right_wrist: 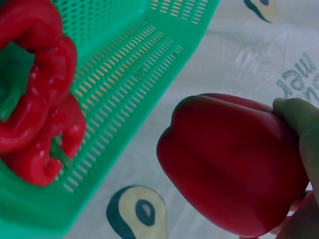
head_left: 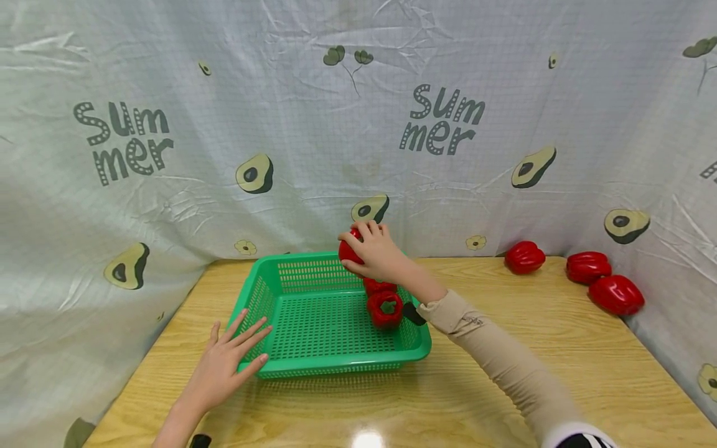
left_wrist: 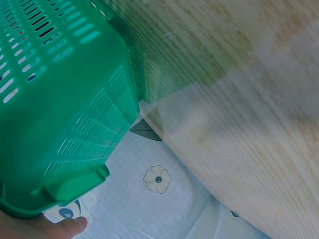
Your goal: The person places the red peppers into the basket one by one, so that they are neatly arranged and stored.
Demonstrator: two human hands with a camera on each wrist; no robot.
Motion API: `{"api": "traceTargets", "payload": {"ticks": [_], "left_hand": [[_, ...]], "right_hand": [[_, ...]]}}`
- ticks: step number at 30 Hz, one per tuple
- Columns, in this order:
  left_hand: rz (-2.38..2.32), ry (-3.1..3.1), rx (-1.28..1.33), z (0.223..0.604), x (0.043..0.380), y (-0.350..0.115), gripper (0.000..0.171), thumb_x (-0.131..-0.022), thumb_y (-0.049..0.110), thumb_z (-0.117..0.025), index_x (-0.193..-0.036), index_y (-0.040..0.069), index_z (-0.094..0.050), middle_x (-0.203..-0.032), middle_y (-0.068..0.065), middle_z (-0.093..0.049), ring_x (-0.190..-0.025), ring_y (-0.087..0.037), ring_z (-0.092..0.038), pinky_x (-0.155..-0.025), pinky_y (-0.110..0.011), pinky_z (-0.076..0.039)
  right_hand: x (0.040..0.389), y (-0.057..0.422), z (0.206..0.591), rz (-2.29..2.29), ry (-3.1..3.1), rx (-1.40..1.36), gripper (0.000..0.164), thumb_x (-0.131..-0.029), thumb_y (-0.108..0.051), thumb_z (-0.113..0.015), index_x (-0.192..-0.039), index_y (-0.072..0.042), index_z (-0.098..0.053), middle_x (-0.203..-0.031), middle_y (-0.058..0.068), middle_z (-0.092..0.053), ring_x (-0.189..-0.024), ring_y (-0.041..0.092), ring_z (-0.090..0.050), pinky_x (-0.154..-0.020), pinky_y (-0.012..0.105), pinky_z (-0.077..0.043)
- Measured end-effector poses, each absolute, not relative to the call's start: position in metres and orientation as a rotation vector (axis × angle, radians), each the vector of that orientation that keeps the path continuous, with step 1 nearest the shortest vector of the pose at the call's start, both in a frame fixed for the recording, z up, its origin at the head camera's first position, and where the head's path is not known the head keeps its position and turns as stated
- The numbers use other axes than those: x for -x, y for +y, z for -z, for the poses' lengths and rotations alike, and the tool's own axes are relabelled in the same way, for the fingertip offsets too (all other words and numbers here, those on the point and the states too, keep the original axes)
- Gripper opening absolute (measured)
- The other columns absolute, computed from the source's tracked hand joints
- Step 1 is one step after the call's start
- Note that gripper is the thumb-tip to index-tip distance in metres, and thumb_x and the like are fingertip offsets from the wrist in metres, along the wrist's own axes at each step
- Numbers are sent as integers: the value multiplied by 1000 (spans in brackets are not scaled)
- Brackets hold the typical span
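Pale fabric [head_left: 313, 118] printed with avocados, flowers and the word "summer" hangs behind a wood-grain tabletop [head_left: 476, 386]; on it sits a green slotted basket [head_left: 336, 361], left of centre. One of a person's hands, the left hand [head_left: 226, 361], has its fingers spread at the basket's near left corner; whether it presses on the rim I cannot tell. From the right reaches an arm in a beige sleeve [head_left: 504, 361]; its right hand [head_left: 376, 254] grips a glossy red bell pepper [head_left: 348, 250], raised near the basket's far rim. Inside the basket, along its right side, lie a nearer pepper [head_left: 376, 319] with a green hollow and a farther pepper [head_left: 378, 286]; at the tabletop's far right rest a lone pepper [head_left: 524, 257] and, farther right, a pair of peppers [head_left: 617, 295] close together.
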State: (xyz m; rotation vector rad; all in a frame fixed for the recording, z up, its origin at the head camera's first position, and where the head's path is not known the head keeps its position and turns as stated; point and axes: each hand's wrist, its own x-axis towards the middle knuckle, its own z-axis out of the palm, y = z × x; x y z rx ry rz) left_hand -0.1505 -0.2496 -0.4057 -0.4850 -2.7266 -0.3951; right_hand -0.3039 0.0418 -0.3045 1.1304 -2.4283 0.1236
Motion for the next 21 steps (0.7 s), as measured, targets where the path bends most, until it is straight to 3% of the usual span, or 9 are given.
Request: {"api": "traceTargets", "payload": {"ticks": [9, 21], "left_hand": [[391, -2707, 491, 406, 150, -249, 49, -82, 35, -60, -129, 26, -48, -135, -2, -47, -136, -31, -22, -102, -66, -10], [411, -2733, 485, 405, 150, -248, 49, -83, 35, -59, -130, 27, -48, -136, -2, -46, -136, -29, -21, -101, -66, -11]], "right_hand": [[318, 19, 326, -22, -2388, -1250, 40, -83, -41, -59, -116, -21, -50, -118, 7, -48, -104, 26, -43, -90, 46, -34], [325, 12, 348, 119, -2496, -1302, 41, -84, -43, -57, -118, -22, -47, -123, 7, -44, -103, 32, -43, -90, 48, -35]]}}
